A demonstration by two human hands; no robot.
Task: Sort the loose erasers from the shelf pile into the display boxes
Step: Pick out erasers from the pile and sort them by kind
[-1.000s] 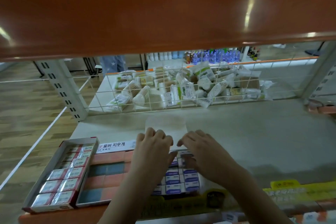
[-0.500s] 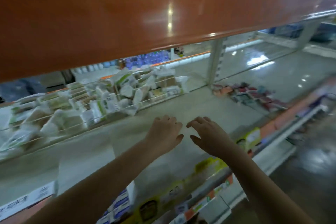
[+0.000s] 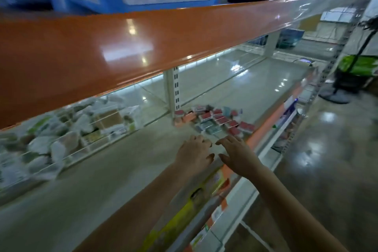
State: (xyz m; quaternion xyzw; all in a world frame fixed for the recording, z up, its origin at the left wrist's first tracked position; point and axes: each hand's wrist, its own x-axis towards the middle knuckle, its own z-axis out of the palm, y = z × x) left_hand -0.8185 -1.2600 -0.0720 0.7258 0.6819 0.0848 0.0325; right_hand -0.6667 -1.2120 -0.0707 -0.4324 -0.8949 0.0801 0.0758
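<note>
A loose pile of erasers [image 3: 214, 121] in red and blue wrappers lies on the grey shelf [image 3: 102, 172], just right of a white upright post [image 3: 173, 92]. My left hand [image 3: 194, 154] hovers palm down above the shelf, a short way before the pile, fingers spread and holding nothing. Beside it on the right, my right hand [image 3: 238, 154] is also spread and empty, near the shelf's front edge. The display boxes are out of view.
An orange shelf beam [image 3: 122, 47] hangs close overhead. A wire divider [image 3: 86, 139] at the back left holds white and green packets [image 3: 61, 133]. Yellow and orange price labels [image 3: 184, 215] line the front rail. The glossy floor [image 3: 327, 170] is on the right, with a fan base [image 3: 335, 96] further off.
The view has swung right, away from the display boxes, and the eraser pile has come into sight. Both hands have moved along the shelf toward it, still empty.
</note>
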